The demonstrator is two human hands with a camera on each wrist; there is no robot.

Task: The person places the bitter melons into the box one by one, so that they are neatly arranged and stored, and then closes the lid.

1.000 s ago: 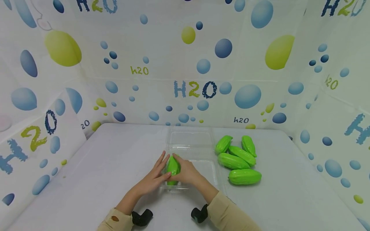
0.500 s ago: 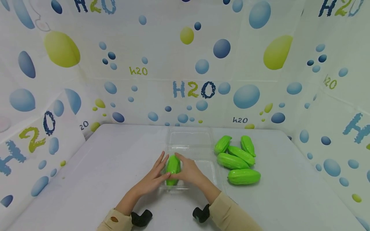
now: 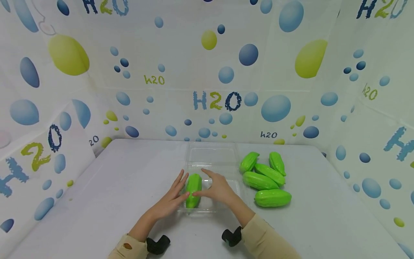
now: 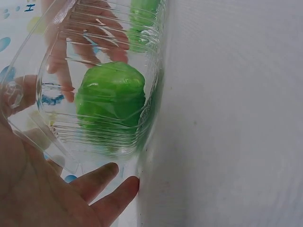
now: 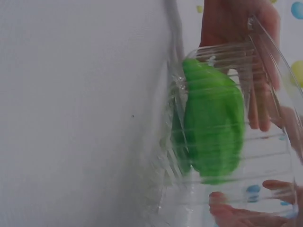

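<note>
- Fingers of your left hand [image 3: 171, 198] and right hand [image 3: 219, 187] are spread; thumb contact is unclear.
- Between them, a green vegetable [image 3: 195, 185] lies at the left side of the clear container [image 3: 233, 190].
- Five matching vegetables [image 3: 260, 181] lie rightward; the lid [image 3: 211, 155] opens beyond.
- White worktop [image 3: 307, 223], bubble-printed backdrop [image 3: 181, 43].
- Your palms face inward.

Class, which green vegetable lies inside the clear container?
The green vegetable between the left hand and right hand; the other five lie outside the container, on the table to its right.
</note>
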